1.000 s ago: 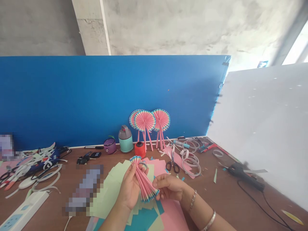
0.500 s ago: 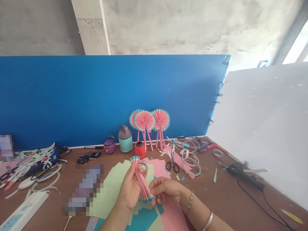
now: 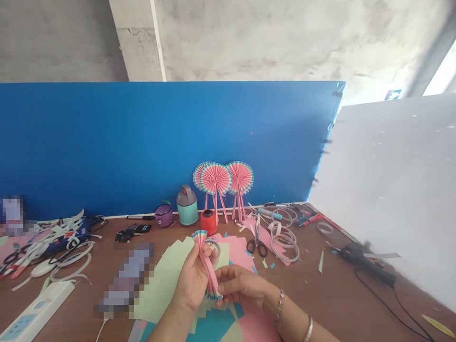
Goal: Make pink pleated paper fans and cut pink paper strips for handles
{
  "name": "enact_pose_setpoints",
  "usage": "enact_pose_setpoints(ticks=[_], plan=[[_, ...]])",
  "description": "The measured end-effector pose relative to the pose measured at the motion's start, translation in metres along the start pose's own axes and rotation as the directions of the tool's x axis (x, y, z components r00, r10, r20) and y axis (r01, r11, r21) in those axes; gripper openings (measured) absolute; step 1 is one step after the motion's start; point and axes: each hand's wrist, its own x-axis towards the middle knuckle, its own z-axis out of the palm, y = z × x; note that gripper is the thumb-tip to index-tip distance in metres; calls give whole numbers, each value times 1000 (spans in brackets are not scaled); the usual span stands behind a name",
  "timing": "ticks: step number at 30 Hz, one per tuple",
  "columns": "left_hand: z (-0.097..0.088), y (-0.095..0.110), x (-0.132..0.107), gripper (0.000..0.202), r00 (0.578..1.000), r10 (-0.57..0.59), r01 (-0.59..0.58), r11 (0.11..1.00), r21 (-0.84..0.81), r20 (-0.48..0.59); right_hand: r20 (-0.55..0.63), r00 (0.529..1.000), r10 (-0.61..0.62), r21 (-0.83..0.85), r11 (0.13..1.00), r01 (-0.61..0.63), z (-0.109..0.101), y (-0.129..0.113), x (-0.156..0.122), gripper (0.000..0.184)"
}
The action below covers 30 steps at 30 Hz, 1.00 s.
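Observation:
My left hand (image 3: 192,278) is closed around the middle of a pleated paper fan (image 3: 208,266), pink with blue and cream banded ends. Its upper end spreads slightly above my fingers. At the lower end, my right hand (image 3: 238,284) pinches the folded pleats between thumb and fingers. The fan slants down to the right over loose sheets of green paper (image 3: 164,280), pink paper (image 3: 254,313) and blue paper (image 3: 210,325). A pale ring, perhaps a roll of tape (image 3: 215,246), shows just behind my left fingers.
Finished round paper fans (image 3: 215,179) lean against the blue partition (image 3: 107,142). Scissors (image 3: 257,244), coiled clear strips (image 3: 285,244), a red container (image 3: 208,222) and a teal container (image 3: 187,212) stand or lie behind the paper. A glue gun (image 3: 366,263) lies right, a power strip (image 3: 37,311) left.
My right fingers have moved slightly left and squeezed the fan's lower end, so its spread pleats are now narrower. My left hand keeps its hold. The view has shifted slightly.

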Motion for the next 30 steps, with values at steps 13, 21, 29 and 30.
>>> enact_pose_setpoints(ticks=[13,21,29,30], plan=[[9,6,0,26,998,-1,-3,998,-66,-55,64,997,-31,-28,999,32,8,0,-2,32],[-2,10,5,13,999,36,-32,990,140,-27,-157,983,-91,-163,984,65,-1,-1,3,20],[-10,-6,4,46,997,-51,79,751,656,-62,-307,895,-322,-320,921,222,-9,-2,9,18],[-12,-7,4,46,997,-42,77,729,680,-67,-296,894,-337,-344,911,229,-8,-3,9,17]])
